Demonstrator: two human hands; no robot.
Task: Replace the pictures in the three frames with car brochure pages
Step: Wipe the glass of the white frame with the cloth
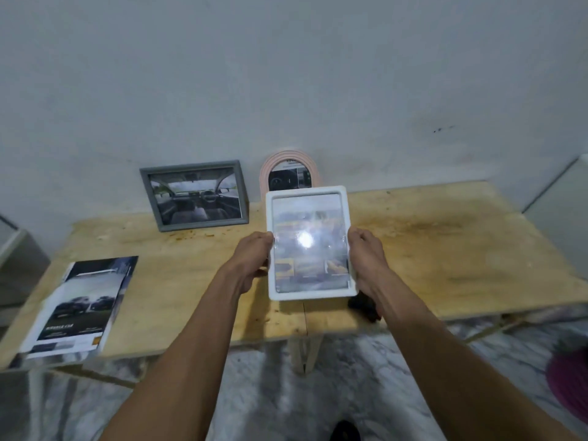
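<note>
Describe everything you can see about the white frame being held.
The white frame is a rounded rectangle, plastic-looking, held portrait and upright above the table, front facing the camera. Its clear pane shows a bright glare spot over a blurred page with small yellowish pictures along the bottom. The left hand grips its left edge, the right hand its right edge.
</note>
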